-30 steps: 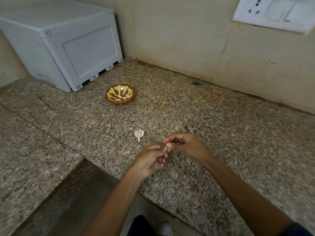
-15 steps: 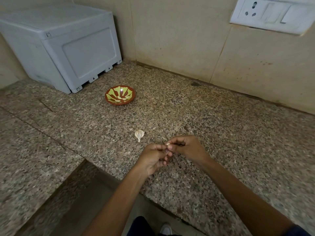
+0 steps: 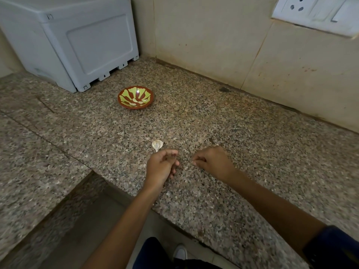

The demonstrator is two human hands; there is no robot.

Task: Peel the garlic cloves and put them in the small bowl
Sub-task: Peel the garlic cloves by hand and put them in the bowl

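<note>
Both hands hover low over the speckled granite desk (image 3: pixel 242 136), near its front edge and a little apart from each other; the left hand (image 3: pixel 161 167) has its fingers curled inward with the thumb laid across them, and the right hand (image 3: pixel 211 162) is likewise curled, its fingertips (image 3: pixel 195 162) drawn together and pointing toward the left hand. Something pale shows at those right fingertips, too small to name — whether either hand is pinching a clove or merely clenched, I cannot tell. Just beyond the left hand, almost touching its knuckles, a whitish piece of garlic (image 3: pixel 157 145) lies on the desk; whether it is a clove or only loose skin is unclear. The small bowl (image 3: pixel 135 97) — brown-rimmed, with a green and brown pattern inside — sits well apart from the hands, farther back on the desk, just in front of a grey plastic box (image 3: pixel 73 39) standing in the corner. A white switch plate (image 3: pixel 318 12) is fixed to the beige wall at upper right.
</note>
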